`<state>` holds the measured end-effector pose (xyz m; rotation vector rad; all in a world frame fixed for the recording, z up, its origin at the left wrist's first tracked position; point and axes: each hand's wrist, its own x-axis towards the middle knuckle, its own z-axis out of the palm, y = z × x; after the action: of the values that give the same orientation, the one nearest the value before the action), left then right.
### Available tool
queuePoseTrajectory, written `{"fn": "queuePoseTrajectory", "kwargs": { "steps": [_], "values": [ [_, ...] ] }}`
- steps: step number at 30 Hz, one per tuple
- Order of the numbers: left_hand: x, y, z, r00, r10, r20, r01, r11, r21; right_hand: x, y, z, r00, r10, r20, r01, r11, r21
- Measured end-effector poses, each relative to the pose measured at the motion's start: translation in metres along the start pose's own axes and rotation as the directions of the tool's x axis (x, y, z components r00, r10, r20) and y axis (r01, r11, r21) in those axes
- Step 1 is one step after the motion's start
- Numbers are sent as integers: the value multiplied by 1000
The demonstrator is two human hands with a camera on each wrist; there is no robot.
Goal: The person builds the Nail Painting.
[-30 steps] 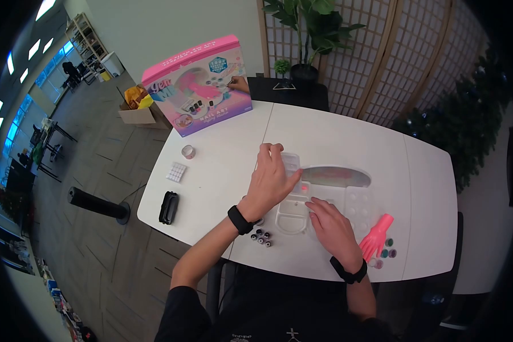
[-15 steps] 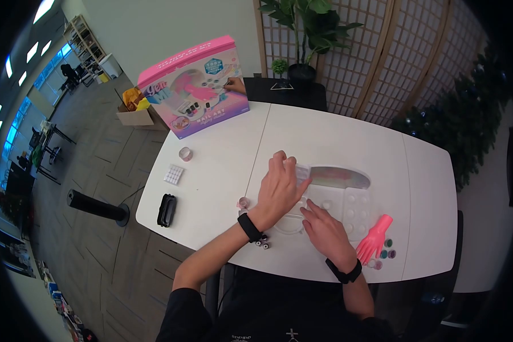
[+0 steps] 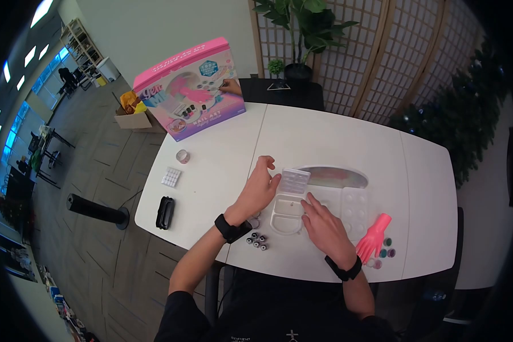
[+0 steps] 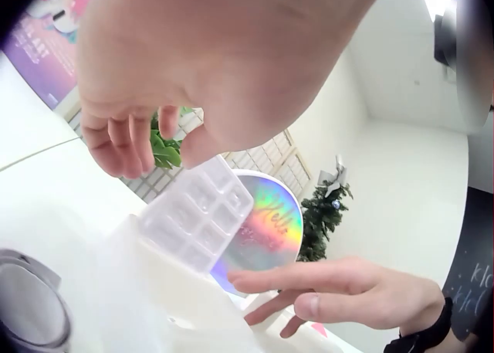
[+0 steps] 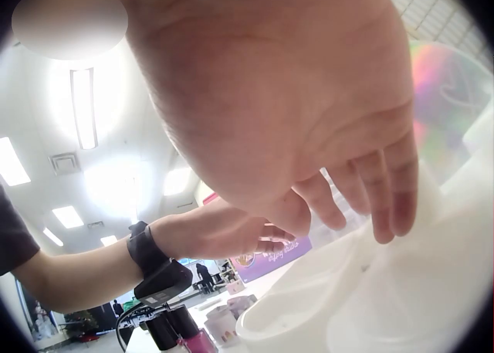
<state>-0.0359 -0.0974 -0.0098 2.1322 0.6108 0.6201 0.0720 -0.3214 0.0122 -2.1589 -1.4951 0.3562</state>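
A white plastic tray (image 3: pixel 286 223) with compartments lies in front of the person. At its back, a clear lid (image 3: pixel 294 180) with small square wells stands raised. My left hand (image 3: pixel 253 194) hovers at the lid's left side, fingers loosely bent and holding nothing. In the left wrist view, its thumb overlaps the top corner of the lid (image 4: pixel 199 214). My right hand (image 3: pixel 328 232) reaches over the tray's right part with fingers extended, fingertips right at the compartment edge. A rainbow-sheen mirror (image 3: pixel 337 176) rises behind the tray.
Small polish bottles (image 3: pixel 257 241) stand left of the tray. To the right lie a pink model hand (image 3: pixel 374 238) and several little pots (image 3: pixel 387 248). Farther left are a black case (image 3: pixel 165 212), a white gem sheet (image 3: pixel 171 177), a round jar (image 3: pixel 182 156) and a nail-art box (image 3: pixel 191 91).
My left hand first held the lid, brought it forward and lower, then came off it to the left. My right hand has stayed almost in place over the tray.
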Motion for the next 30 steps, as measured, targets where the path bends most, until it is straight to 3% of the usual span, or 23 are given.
{"fn": "queuePoseTrajectory", "kwargs": {
  "steps": [1, 4, 7, 11, 16, 30],
  "values": [
    [0, -2, -5, 999, -44, 25, 46, 997, -66, 0, 2, 3, 1000, -25, -15, 24, 1000, -15],
    [11, -6, -23, 966, -99, 239, 107, 994, -20, 0, 4, 8, 999, -53, -2, 53, 997, -52],
    [12, -9, -21, 972, -15, 233, 28, 998, -55, -1, 5, 8, 998, -59, 19, 61, 994, -87],
    [14, 0, -19, 965, -39, 259, 38, 999, 6, -3, 0, 6, 997, 27, 72, -24, 999, -47],
    [13, 8, -21, 980, 25, 197, -17, 999, -42, -4, 1, 13, 999, -6, 45, 12, 991, -132],
    [15, -9, -24, 962, 22, 272, -31, 999, 28, -5, 7, 21, 995, -83, -58, 72, 983, -171]
  ]
}}
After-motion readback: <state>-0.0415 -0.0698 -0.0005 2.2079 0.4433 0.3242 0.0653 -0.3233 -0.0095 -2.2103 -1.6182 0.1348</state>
